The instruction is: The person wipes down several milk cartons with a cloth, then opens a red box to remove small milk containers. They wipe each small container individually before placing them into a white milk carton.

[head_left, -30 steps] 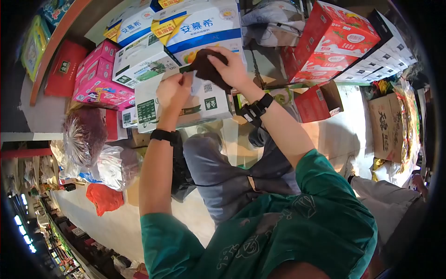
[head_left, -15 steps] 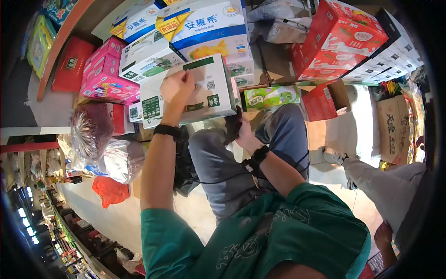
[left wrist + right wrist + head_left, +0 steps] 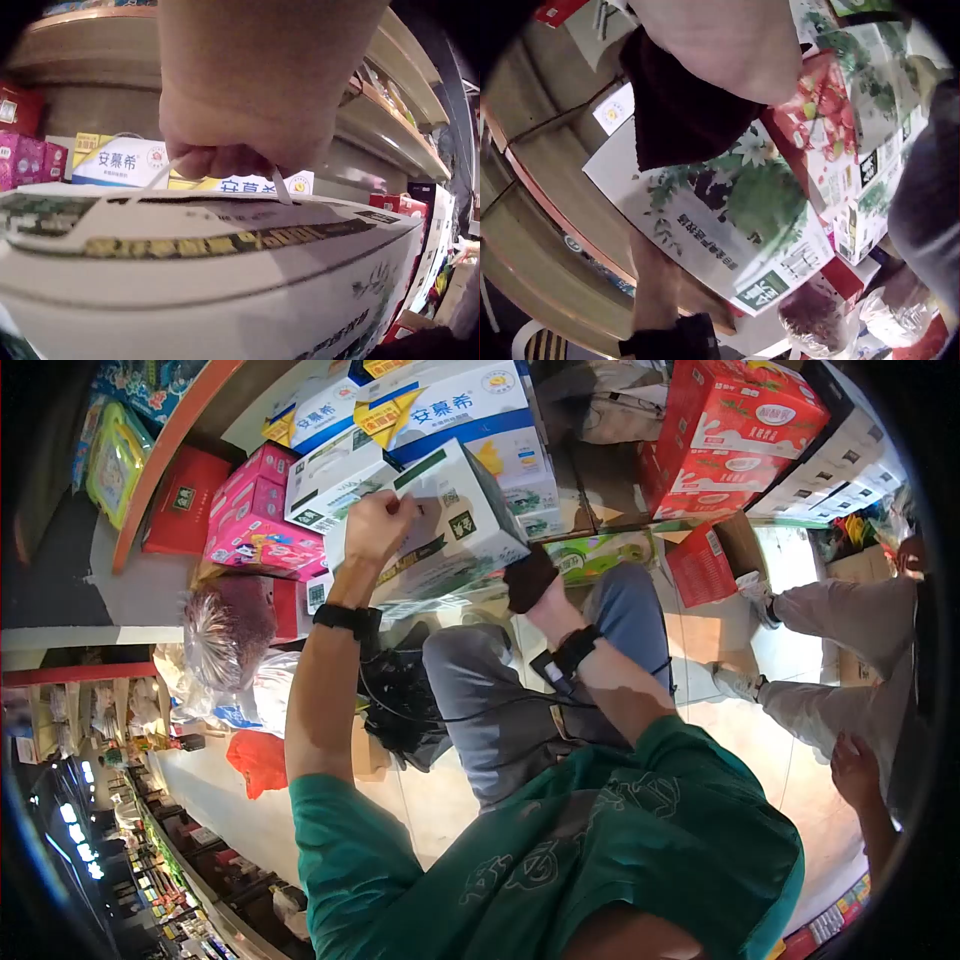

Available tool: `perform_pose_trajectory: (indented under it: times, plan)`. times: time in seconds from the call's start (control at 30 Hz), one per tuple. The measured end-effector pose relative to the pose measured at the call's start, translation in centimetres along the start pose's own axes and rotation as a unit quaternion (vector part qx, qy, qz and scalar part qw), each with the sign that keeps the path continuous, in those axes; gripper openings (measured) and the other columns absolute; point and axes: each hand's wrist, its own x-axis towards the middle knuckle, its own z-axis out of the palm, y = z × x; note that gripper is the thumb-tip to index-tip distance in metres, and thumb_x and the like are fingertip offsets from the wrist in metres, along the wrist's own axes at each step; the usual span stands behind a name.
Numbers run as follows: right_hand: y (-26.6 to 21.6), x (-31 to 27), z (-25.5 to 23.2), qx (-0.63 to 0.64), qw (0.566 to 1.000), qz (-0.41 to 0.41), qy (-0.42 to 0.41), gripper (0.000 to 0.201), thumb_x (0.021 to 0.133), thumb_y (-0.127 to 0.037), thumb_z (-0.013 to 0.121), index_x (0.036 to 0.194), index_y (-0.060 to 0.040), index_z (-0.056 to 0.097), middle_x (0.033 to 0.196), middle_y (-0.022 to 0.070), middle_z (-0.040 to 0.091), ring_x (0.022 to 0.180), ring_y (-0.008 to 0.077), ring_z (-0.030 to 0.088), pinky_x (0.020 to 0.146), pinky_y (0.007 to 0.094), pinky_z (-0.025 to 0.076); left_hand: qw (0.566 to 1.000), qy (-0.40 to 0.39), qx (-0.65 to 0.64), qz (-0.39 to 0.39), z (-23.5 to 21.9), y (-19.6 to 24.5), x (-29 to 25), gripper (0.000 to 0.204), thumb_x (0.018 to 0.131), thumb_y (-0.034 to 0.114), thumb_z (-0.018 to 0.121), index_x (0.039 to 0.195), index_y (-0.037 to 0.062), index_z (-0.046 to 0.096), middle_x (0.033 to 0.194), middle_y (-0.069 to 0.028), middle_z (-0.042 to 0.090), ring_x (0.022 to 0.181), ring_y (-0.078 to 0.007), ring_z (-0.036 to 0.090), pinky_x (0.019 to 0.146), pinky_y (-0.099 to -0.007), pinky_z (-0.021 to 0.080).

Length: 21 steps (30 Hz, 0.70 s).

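Note:
My left hand grips the white strap handle on top of a white milk carton. The carton leans, its printed end panel turned toward my right hand. In my right hand is a dark brown cloth, bunched at the carton's right end. The right wrist view has the cloth spread over part of that panel, beside the green picture. My right fingers are largely hidden there behind the back of the hand.
Blue-and-white yogurt cartons are stacked behind. Pink boxes stand at the left, red cartons at the right. A green carton and an opened red box sit low by my knees. Another person's legs are at the right.
My right hand has carried the cloth from the carton's top down to its right end. The carton has tipped, raising its right end, while my left hand keeps its place on top.

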Motion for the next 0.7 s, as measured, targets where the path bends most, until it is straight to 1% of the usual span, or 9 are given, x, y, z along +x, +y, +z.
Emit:
perform_pose_trajectory:
  times: [0.17, 0.23, 0.33, 0.37, 0.4, 0.43, 0.5, 0.67, 0.7]
  plan:
    - [-4.9, 4.3, 3.5, -0.069, 0.983, -0.168, -0.005, 0.026, 0.096, -0.02, 0.046, 0.112, -0.0057, 0.06, 0.093, 0.0058, 0.061, 0.093, 0.0191, 0.06, 0.083, 0.0324, 0.049, 0.997, -0.024, -0.038, -0.062, -0.9, 0.7, 0.2, 0.045, 0.083, 0.043, 0.068, 0.071, -0.0004, 0.066, 0.064, -0.0159, 0.064, 0.058, -0.029, 0.062, 0.059, -0.0381, 0.049]
    - [-4.1, 3.8, 7.4, -0.184, 0.944, -0.243, 0.129, 0.028, 0.098, -0.016, 0.042, 0.118, -0.0026, 0.057, 0.098, 0.0084, 0.062, 0.093, 0.0239, 0.061, 0.083, 0.0366, 0.05, 0.996, -0.044, -0.031, -0.072, -0.1, 0.7, 0.8, 0.042, 0.08, 0.041, 0.07, 0.07, -0.0004, 0.066, 0.07, -0.0169, 0.067, 0.066, -0.033, 0.066, 0.064, -0.0404, 0.051]
    - [-2.4, 5.8, 5.4, -0.34, 0.845, -0.314, 0.268, 0.036, 0.098, -0.011, 0.04, 0.129, 0.0042, 0.049, 0.114, 0.0152, 0.061, 0.105, 0.0296, 0.059, 0.093, 0.0373, 0.047, 0.993, -0.068, 0.005, -0.097, 2.4, 1.4, 1.7, 0.038, 0.084, 0.038, 0.066, 0.081, 0.0009, 0.064, 0.081, -0.0182, 0.069, 0.075, -0.0361, 0.067, 0.068, -0.0435, 0.051]
    - [-2.0, 6.4, 4.2, -0.388, 0.805, -0.329, 0.304, 0.04, 0.097, -0.01, 0.04, 0.133, 0.0069, 0.046, 0.121, 0.0179, 0.06, 0.111, 0.0312, 0.057, 0.097, 0.0366, 0.045, 0.996, -0.066, 0.023, -0.048, 3.0, 1.2, 1.8, 0.036, 0.086, 0.038, 0.064, 0.085, 0.0016, 0.062, 0.083, -0.019, 0.069, 0.077, -0.0374, 0.066, 0.069, -0.0447, 0.051]
    - [-1.0, 5.5, 5.0, -0.521, 0.703, -0.33, 0.355, 0.048, 0.097, -0.011, 0.04, 0.141, 0.008, 0.037, 0.135, 0.025, 0.051, 0.124, 0.0345, 0.05, 0.105, 0.0372, 0.038, 0.997, -0.066, 0.041, -0.001, 3.6, 1.0, 1.5, 0.035, 0.088, 0.037, 0.063, 0.089, 0.0024, 0.061, 0.085, -0.0199, 0.069, 0.08, -0.0387, 0.066, 0.069, -0.046, 0.051]
    - [0.0, 6.0, 4.9, -0.483, 0.726, -0.327, 0.364, 0.049, 0.097, -0.011, 0.04, 0.141, 0.008, 0.037, 0.136, 0.0256, 0.05, 0.126, 0.0345, 0.049, 0.106, 0.0374, 0.037, 0.995, -0.067, 0.059, 0.046, 4.0, 0.9, 1.4, 0.033, 0.09, 0.036, 0.061, 0.093, 0.0031, 0.059, 0.086, -0.0207, 0.069, 0.082, -0.04, 0.066, 0.07, -0.0473, 0.051]
    - [2.4, 6.9, 4.7, -0.403, 0.769, -0.318, 0.38, 0.049, 0.096, -0.01, 0.04, 0.142, 0.008, 0.036, 0.138, 0.0267, 0.048, 0.128, 0.0346, 0.047, 0.107, 0.0378, 0.036, 0.995, -0.074, 0.059, 0.034, 4.2, 0.9, 1.4, 0.031, 0.092, 0.036, 0.058, 0.096, 0.0042, 0.058, 0.088, -0.0213, 0.069, 0.084, -0.0412, 0.065, 0.071, -0.0489, 0.05]
    - [2.5, 6.3, 8.3, -0.396, 0.751, -0.403, 0.342, 0.048, 0.095, -0.007, 0.041, 0.14, 0.0096, 0.035, 0.137, 0.0281, 0.047, 0.129, 0.0396, 0.044, 0.11, 0.04, 0.032, 0.988, -0.141, 0.03, 0.048, 3.0, 0.1, 2.4, 0.028, 0.093, 0.031, 0.058, 0.099, 0.0047, 0.055, 0.087, -0.0223, 0.067, 0.084, -0.042, 0.064, 0.072, -0.0506, 0.049]
    - [1.7, 7.8, 7.2, -0.451, 0.686, -0.429, 0.377, 0.048, 0.096, -0.007, 0.042, 0.14, 0.0097, 0.035, 0.138, 0.0285, 0.045, 0.13, 0.0394, 0.042, 0.111, 0.0405, 0.03, 0.983, -0.173, 0.005, 0.064, 2.7, -0.7, 2.8, 0.028, 0.092, 0.03, 0.058, 0.1, 0.0038, 0.054, 0.091, -0.0232, 0.067, 0.087, -0.0417, 0.064, 0.073, -0.0501, 0.048]
